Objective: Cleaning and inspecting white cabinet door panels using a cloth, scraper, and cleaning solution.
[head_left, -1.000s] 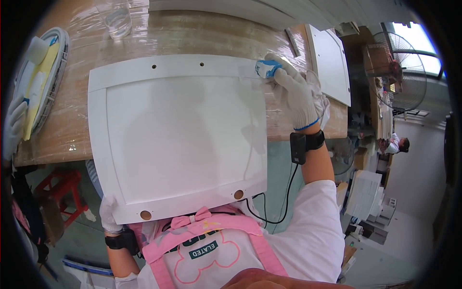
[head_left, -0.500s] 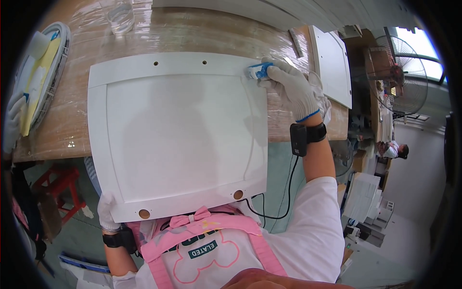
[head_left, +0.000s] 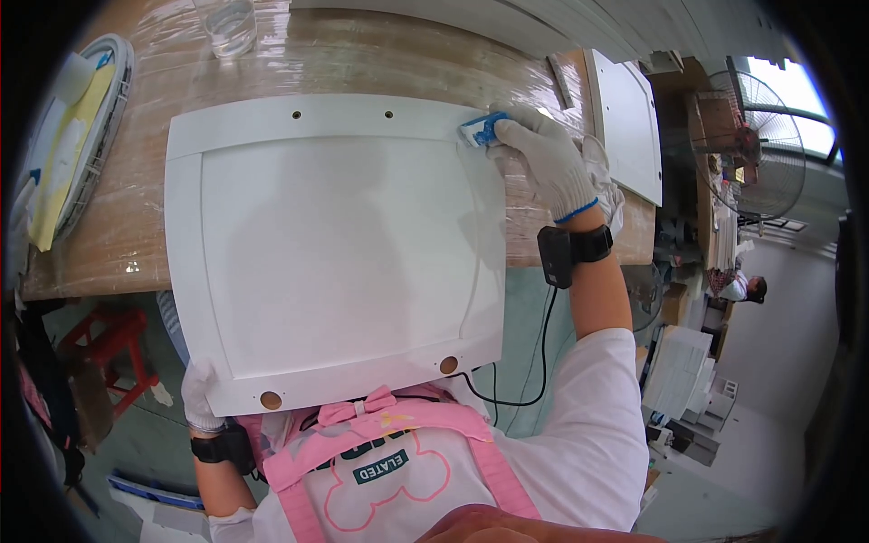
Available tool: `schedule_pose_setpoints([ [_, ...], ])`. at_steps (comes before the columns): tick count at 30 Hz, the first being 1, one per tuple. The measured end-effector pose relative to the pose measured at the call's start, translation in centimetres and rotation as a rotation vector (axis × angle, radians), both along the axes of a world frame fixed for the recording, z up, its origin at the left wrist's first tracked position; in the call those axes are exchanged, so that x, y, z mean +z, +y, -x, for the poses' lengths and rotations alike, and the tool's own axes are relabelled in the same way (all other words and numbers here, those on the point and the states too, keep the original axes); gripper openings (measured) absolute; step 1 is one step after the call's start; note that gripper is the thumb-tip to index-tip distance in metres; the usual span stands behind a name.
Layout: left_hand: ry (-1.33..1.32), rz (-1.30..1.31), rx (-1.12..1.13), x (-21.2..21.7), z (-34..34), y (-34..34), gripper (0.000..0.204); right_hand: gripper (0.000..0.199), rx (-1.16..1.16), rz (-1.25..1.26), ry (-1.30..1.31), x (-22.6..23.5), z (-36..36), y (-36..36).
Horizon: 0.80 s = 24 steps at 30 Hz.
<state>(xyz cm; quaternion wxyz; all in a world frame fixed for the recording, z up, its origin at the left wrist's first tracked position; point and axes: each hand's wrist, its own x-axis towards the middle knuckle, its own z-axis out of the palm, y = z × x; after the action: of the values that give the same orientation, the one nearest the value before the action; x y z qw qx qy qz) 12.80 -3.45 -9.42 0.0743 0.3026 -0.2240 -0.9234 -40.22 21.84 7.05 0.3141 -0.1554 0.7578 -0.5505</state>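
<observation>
A large white cabinet door panel (head_left: 344, 253) with a recessed centre lies partly on a wooden table (head_left: 389, 63), its near edge overhanging toward me. My right hand (head_left: 543, 163), in a white knit glove, presses a small blue sanding block (head_left: 480, 131) on the panel's far right corner. My left hand (head_left: 201, 398), also gloved, grips the panel's near left corner from beneath. Both wrists carry black bands, and a cable runs from the right one.
A clear glass (head_left: 226, 23) stands at the table's far edge. A round tray with yellow and white cloths (head_left: 68, 154) sits at the left. More white panels (head_left: 629, 118) lie right, beyond them a fan (head_left: 765, 118) and another person (head_left: 747, 288). A red stool (head_left: 113, 339) stands below.
My right hand has slid the blue block leftward along the panel's far edge, from past the right corner onto the frame. The left hand keeps its grip.
</observation>
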Motion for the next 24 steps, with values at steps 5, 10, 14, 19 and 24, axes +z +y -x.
schedule_pose_setpoints([
  [5, -0.02, 0.034, 0.009, 0.2, 0.1, 0.2, 0.056, 0.037, 0.03, -0.086, -0.013, 0.9, -0.4, -0.6],
  [10, -0.007, 0.009, 0.01, -0.4, -0.5, 0.0, 0.056, 0.038, 0.043, -0.07, 0.016, 0.2, -0.2, -0.5],
  [14, -0.025, 0.058, 0.021, -0.6, -0.9, 0.1, 0.054, 0.038, 0.044, -0.098, 0.019, 0.4, -0.3, -0.6],
  [19, -0.015, 0.066, 0.017, 0.0, -0.4, 0.1, 0.055, 0.036, 0.065, -0.123, 0.074, 0.3, -0.4, -0.6],
  [24, -0.042, 0.061, 0.007, -0.3, -0.9, -0.1, 0.058, 0.035, 0.08, -0.131, 0.108, 0.5, -0.6, -0.9],
])
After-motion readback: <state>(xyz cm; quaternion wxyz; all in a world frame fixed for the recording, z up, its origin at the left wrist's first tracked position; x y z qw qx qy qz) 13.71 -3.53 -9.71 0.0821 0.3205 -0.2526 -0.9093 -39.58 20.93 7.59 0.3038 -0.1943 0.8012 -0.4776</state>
